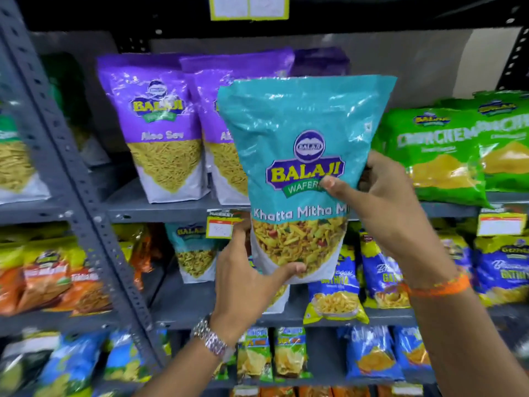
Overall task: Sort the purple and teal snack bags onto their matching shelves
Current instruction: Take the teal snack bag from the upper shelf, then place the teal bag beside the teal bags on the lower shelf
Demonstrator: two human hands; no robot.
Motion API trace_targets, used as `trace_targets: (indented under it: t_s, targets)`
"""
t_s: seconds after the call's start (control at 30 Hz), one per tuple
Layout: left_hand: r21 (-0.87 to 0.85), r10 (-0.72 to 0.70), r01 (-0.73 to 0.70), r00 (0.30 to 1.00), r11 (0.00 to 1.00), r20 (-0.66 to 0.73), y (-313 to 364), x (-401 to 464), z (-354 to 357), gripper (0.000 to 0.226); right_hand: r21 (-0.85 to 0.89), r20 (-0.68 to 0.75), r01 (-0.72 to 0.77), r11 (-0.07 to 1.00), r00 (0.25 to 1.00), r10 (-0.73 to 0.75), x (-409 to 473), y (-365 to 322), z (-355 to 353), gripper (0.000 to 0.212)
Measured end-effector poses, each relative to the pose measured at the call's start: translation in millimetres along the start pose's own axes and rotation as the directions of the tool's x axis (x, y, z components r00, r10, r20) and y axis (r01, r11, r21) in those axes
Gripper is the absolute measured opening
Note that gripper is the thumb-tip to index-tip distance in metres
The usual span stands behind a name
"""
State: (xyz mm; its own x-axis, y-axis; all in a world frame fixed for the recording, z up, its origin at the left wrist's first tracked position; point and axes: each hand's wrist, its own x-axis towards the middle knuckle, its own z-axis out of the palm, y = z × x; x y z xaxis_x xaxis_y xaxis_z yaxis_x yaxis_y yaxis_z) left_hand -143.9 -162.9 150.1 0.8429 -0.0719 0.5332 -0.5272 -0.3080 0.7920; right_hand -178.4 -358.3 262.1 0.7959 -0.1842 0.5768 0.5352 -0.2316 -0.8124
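Note:
A teal Khatta Mitha snack bag (297, 133) is held upright in front of the shelves by both hands. My left hand (246, 282) grips its bottom left corner, thumb across the front. My right hand (380, 196) pinches its right edge at mid-height. Behind it on the upper shelf (160, 213) stand purple Aloo Sev bags (160, 124), one partly hidden by the held bag. On the shelf below, another teal bag (191, 250) stands to the left of my left hand.
Green bags (438, 150) fill the upper shelf's right side. Blue and yellow bags (335, 290) sit on the lower shelf at right, orange and yellow ones (57, 276) at left. A grey slotted upright (71, 181) divides the bays. Price tags (220, 224) hang on the shelf edge.

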Motion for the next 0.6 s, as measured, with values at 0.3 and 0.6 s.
trace_targets:
  t_s: [0.3,0.6]
  targets:
    - [0.059,-0.289,0.291,0.957,0.955,-0.037,-124.6,-74.5,-90.5,0.090,-0.166,0.114,-0.115,0.979,0.984,0.134,-67.3,96.3,147.7,0.031]
    - [0.198,-0.403,0.391,0.915,0.899,0.020,-233.9,-55.2,-128.8,0.093,-0.240,0.081,-0.222,0.945,0.966,0.247,-86.1,182.1,255.4,0.038]
